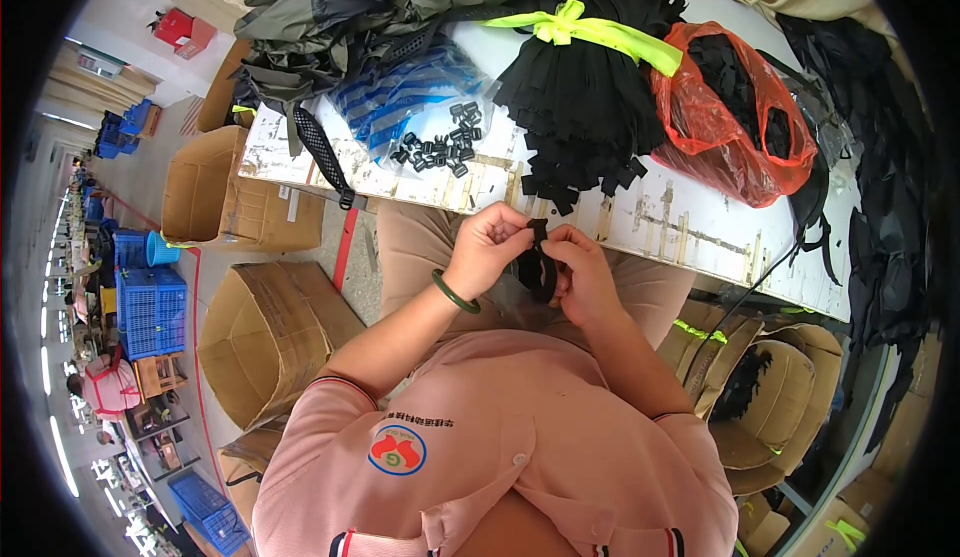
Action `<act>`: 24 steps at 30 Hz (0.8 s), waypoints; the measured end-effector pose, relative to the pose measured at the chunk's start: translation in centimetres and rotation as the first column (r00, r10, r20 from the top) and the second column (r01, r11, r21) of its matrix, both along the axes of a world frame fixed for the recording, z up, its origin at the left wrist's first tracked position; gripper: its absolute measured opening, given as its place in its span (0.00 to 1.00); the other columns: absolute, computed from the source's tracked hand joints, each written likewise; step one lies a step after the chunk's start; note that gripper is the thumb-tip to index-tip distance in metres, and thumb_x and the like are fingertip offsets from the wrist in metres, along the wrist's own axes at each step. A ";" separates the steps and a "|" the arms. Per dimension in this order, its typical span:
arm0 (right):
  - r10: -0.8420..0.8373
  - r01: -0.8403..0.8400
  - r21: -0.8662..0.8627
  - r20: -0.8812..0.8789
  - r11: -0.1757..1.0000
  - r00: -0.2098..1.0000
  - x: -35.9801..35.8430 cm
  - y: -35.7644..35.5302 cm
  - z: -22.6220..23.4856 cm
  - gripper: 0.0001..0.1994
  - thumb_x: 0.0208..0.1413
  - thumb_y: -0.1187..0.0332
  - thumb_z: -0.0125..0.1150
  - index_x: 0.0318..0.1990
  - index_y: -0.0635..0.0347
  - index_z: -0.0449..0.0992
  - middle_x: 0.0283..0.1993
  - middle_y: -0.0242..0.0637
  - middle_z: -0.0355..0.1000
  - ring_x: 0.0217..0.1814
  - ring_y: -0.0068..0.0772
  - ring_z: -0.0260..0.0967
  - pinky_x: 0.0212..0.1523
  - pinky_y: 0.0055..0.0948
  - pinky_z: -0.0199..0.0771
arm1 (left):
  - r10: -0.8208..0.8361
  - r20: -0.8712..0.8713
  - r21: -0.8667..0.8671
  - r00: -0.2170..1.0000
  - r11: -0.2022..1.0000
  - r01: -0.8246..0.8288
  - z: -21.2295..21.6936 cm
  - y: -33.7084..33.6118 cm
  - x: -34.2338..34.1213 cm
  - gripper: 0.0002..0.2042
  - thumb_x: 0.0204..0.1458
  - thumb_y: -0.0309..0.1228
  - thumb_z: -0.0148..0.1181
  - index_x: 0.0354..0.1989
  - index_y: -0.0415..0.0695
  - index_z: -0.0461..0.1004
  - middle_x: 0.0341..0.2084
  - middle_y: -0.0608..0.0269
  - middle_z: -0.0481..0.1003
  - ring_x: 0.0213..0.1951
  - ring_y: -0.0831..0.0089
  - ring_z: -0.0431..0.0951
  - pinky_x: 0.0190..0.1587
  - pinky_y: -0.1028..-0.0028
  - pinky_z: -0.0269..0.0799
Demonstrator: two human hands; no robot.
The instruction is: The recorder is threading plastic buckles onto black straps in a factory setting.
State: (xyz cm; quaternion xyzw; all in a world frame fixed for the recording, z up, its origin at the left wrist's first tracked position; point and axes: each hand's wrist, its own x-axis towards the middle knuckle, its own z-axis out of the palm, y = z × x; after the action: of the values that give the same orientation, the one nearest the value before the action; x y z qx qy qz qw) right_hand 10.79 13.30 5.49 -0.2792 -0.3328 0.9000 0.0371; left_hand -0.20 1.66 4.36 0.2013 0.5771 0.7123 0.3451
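Note:
My left hand (492, 247), with a green bangle on its wrist, pinches a short black webbing strap (541, 269) just off the table's near edge. The fingers of my right hand (585, 277) are closed on the same strap, which hangs in a loop between the hands. Whether a small buckle sits at its upper end I cannot make out. Beyond my hands lies a thick bundle of black straps (580, 107), tied round with a bright yellow band (570, 29). Left of it, several small black plastic buckles (440, 150) are spread beside a clear, blue-striped plastic bag (410, 92).
On the white, worn table (655, 227) a red plastic bag (735, 147) holds black pieces. Dark green and black fabric (350, 7) is heaped at the far left. Open cardboard boxes (265, 332) stand left of me, and another box (775, 397) stands at the right.

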 end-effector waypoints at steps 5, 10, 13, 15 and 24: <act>-0.065 0.065 -0.012 -0.011 0.998 0.998 -0.2 -0.4 0.4 0.04 0.52 0.71 0.58 0.29 0.56 0.69 0.16 0.22 0.60 0.12 0.12 0.50 0.11 0.16 0.43 | 0.067 -0.361 -0.008 0.930 0.997 -0.075 -0.3 0.2 0.0 0.05 0.48 0.17 0.58 0.31 0.39 0.72 0.23 0.71 0.73 0.26 0.88 0.70 0.29 0.85 0.66; -0.051 0.048 0.160 0.017 0.986 0.999 -0.9 -0.9 0.3 0.05 0.52 0.69 0.59 0.29 0.56 0.70 0.17 0.22 0.60 0.12 0.12 0.50 0.11 0.16 0.45 | -0.007 -0.295 -0.052 0.955 0.999 -0.008 0.1 -0.8 -0.9 0.05 0.47 0.17 0.58 0.32 0.39 0.72 0.27 0.69 0.74 0.30 0.85 0.71 0.34 0.82 0.68; -0.016 0.005 0.306 0.033 0.952 0.999 -1.1 -1.0 0.2 0.07 0.51 0.67 0.61 0.30 0.56 0.69 0.18 0.22 0.60 0.12 0.12 0.50 0.11 0.17 0.47 | -0.044 -0.477 -0.137 0.878 0.990 -0.024 0.4 -1.9 -1.2 0.05 0.46 0.18 0.59 0.32 0.39 0.73 0.29 0.66 0.74 0.33 0.80 0.73 0.37 0.78 0.70; -0.016 -0.006 0.359 0.060 0.933 0.998 -0.8 -0.7 0.2 0.08 0.50 0.67 0.62 0.31 0.56 0.69 0.19 0.22 0.61 0.14 0.12 0.53 0.12 0.16 0.49 | -0.097 -0.553 -0.186 0.827 0.983 -0.009 0.9 -1.8 -1.0 0.05 0.45 0.19 0.60 0.31 0.39 0.74 0.29 0.62 0.75 0.33 0.74 0.75 0.36 0.75 0.72; 0.007 0.028 0.461 -0.074 0.887 0.997 0.8 0.3 0.5 0.09 0.54 0.77 0.54 0.43 0.61 0.69 0.27 0.26 0.64 0.22 0.11 0.56 0.21 0.10 0.52 | -0.358 -0.081 -0.262 0.930 0.908 0.327 1.1 -2.0 -1.5 0.08 0.52 0.33 0.59 0.32 0.40 0.74 0.22 0.65 0.73 0.21 0.76 0.73 0.25 0.77 0.68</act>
State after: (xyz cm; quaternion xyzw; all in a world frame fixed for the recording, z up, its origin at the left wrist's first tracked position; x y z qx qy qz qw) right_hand 11.55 13.56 5.98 -0.2307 -0.5340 0.8046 0.1193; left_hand -1.70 -0.31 5.50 0.3006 0.6368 0.5497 0.4494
